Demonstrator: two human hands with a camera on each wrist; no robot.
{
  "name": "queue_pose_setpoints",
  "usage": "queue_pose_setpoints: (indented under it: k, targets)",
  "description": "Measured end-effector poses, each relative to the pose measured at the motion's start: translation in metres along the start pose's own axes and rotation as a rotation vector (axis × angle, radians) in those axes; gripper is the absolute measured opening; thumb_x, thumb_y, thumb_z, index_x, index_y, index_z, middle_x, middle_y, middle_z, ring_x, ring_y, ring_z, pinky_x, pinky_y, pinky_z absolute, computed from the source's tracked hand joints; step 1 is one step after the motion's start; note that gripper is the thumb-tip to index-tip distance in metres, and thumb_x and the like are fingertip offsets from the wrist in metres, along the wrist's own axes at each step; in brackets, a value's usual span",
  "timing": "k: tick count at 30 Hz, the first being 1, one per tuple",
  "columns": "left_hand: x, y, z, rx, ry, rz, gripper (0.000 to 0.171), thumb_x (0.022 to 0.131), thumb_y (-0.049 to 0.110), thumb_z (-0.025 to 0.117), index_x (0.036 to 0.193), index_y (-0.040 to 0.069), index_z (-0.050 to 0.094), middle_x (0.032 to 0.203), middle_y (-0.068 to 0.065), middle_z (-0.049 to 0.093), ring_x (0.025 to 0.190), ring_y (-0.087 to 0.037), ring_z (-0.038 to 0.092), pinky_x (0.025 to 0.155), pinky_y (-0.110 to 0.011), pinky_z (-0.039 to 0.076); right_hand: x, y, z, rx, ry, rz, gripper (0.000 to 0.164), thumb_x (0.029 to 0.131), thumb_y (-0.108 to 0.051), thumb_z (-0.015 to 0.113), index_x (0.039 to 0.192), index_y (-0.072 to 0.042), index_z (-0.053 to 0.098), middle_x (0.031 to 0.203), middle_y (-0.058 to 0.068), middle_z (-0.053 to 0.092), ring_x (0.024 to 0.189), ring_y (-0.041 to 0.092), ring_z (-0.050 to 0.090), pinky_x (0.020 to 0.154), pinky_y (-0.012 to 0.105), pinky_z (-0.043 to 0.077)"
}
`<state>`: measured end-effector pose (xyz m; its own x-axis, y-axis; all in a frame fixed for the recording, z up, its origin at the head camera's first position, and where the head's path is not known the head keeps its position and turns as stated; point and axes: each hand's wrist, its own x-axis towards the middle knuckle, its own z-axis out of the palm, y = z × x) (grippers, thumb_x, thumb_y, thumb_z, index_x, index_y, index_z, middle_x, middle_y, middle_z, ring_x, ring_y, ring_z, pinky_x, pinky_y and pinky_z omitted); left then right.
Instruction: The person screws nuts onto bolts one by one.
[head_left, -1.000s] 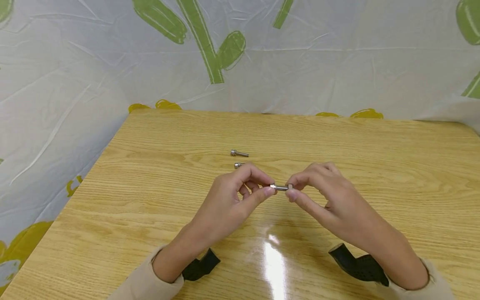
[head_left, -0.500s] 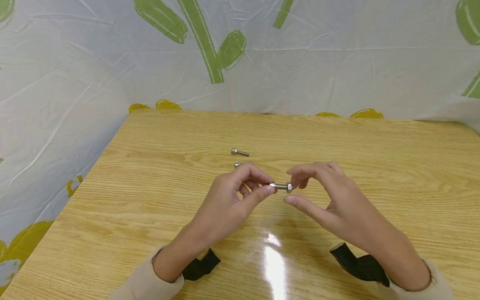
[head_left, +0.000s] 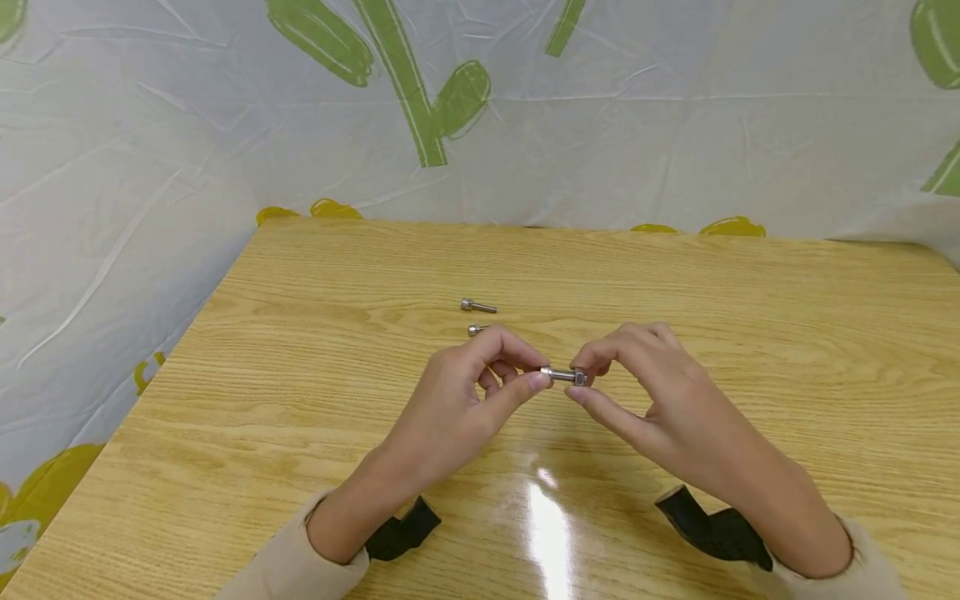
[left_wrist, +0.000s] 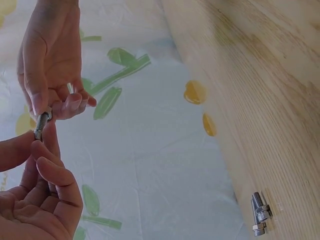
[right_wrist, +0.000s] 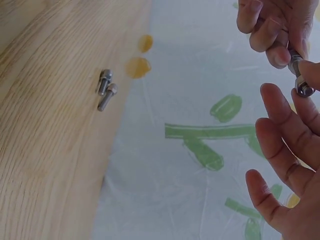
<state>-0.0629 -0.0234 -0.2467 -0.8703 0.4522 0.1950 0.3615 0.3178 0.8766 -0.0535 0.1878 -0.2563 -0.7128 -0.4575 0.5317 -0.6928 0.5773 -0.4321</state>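
Note:
In the head view, my left hand (head_left: 450, 408) pinches the head end of a metal bolt (head_left: 562, 376) between thumb and index finger. The bolt lies level above the table and points right. A hex nut (head_left: 581, 377) sits near its free end, a length of bare thread showing between. Thumb and index finger of my right hand (head_left: 675, 408) close on this nut (right_wrist: 304, 90), the bolt's tip showing just past it. The right hand's other fingers are spread in the right wrist view. My left fingers hide most of the bolt's head.
Two more metal bolts lie on the wooden table (head_left: 337, 350) beyond my left hand: a farther bolt (head_left: 480, 306) and a nearer bolt (head_left: 476, 330), partly hidden by that hand. A patterned white sheet (head_left: 600, 158) hangs behind the table. Black straps (head_left: 405, 532) sit at both wrists.
My right fingers were on the nut, opened away from it half a second ago, and have now closed back onto it. The left hand keeps its hold on the bolt.

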Motion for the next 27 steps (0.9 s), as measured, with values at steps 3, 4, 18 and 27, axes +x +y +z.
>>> queue_pose_setpoints:
  k: [3,4,18,27]
  targets:
    - [-0.0001,-0.0005,0.0001,0.003,0.005,0.009,0.01,0.091,0.018,0.061,0.099,0.013,0.062,0.089,0.005,0.065,0.075,-0.005,0.054,0.067,-0.022,0.049,0.0001,-0.0006,-0.0007,0.0,-0.016,0.02,0.02,0.081,-0.011,0.071,0.094,-0.02,0.059,0.089,-0.015,0.054,0.089,0.007,0.044,0.079,0.023,0.034]
    - [-0.0001,-0.0006,0.0002,0.003,0.006,0.012,0.01,0.091,0.018,0.061,0.099,0.013,0.062,0.088,0.005,0.065,0.075,-0.005,0.054,0.066,-0.022,0.049,-0.0001,-0.0008,-0.001,0.0,-0.024,0.032,0.019,0.082,-0.011,0.071,0.094,-0.021,0.059,0.089,-0.015,0.054,0.09,0.007,0.043,0.078,0.024,0.034]
    - [-0.0002,0.0014,0.002,-0.011,0.008,0.019,0.009,0.089,0.017,0.063,0.097,0.012,0.062,0.088,0.006,0.065,0.074,-0.004,0.054,0.066,-0.021,0.048,-0.002,-0.0005,-0.0004,-0.008,-0.062,0.09,0.021,0.097,-0.013,0.049,0.083,-0.024,0.061,0.084,-0.016,0.056,0.092,0.011,0.045,0.078,0.03,0.034]
    - [0.0,-0.0006,0.0015,-0.015,0.018,0.017,0.009,0.09,0.016,0.062,0.098,0.012,0.063,0.087,0.005,0.065,0.073,-0.004,0.054,0.065,-0.022,0.049,-0.0011,-0.0018,-0.004,-0.002,-0.029,0.045,0.023,0.084,-0.02,0.07,0.105,-0.017,0.061,0.094,-0.012,0.057,0.092,0.006,0.045,0.077,0.023,0.037]
